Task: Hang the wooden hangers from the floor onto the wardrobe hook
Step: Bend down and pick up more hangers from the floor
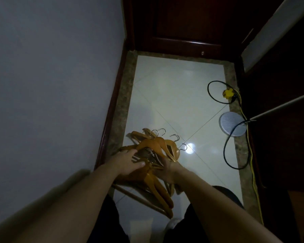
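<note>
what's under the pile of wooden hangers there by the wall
The wooden hangers lie on the white tiled floor, with the left hand and right hand on them. Anything beneath the stack is hidden.

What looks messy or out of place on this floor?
The wooden hangers lie in a tangled heap by the wall, hooks pointing different ways, both hands on them. Loose black cable and yellow cable snake around a round white disc.
</note>
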A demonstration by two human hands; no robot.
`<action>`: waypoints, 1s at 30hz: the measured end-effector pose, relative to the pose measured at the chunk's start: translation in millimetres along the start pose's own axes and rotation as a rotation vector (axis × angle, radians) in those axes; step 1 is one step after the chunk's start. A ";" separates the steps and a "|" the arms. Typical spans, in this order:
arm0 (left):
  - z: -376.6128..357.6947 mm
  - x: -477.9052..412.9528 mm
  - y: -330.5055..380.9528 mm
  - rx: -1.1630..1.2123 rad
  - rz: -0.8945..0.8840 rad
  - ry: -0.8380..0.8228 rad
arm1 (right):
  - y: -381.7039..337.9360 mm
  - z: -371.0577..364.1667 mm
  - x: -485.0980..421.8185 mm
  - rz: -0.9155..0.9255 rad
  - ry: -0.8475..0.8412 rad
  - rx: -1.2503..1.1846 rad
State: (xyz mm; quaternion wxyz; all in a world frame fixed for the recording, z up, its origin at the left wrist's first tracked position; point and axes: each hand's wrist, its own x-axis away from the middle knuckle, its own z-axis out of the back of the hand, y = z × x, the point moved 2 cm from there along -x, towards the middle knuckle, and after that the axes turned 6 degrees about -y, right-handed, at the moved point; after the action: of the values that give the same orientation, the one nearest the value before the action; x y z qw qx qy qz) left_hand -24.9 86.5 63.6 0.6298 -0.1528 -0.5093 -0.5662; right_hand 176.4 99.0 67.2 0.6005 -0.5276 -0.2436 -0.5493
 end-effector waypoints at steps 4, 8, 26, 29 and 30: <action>-33.7 -56.7 -26.2 0.010 0.021 -0.007 | 33.9 -29.9 -56.5 -0.060 0.009 -0.051; -60.0 -91.8 -44.1 0.020 0.012 -0.023 | 57.3 -57.3 -92.0 -0.063 -0.008 -0.130; -106.3 -167.7 -68.7 -0.090 0.061 -0.054 | 83.9 -99.5 -166.4 -0.191 -0.001 -0.159; -114.3 -178.4 -74.9 -0.183 0.076 -0.043 | 93.9 -114.1 -182.8 -0.187 0.073 -0.111; -117.8 -181.6 -77.3 -0.214 0.080 -0.055 | 95.4 -118.8 -188.3 -0.183 0.091 -0.092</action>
State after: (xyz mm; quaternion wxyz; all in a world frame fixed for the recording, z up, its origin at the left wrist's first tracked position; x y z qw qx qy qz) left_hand -7.8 73.0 -165.2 0.6176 -0.2547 -0.4568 -0.5874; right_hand 177.4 52.5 -170.6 0.5332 -0.5048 -0.2380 -0.6358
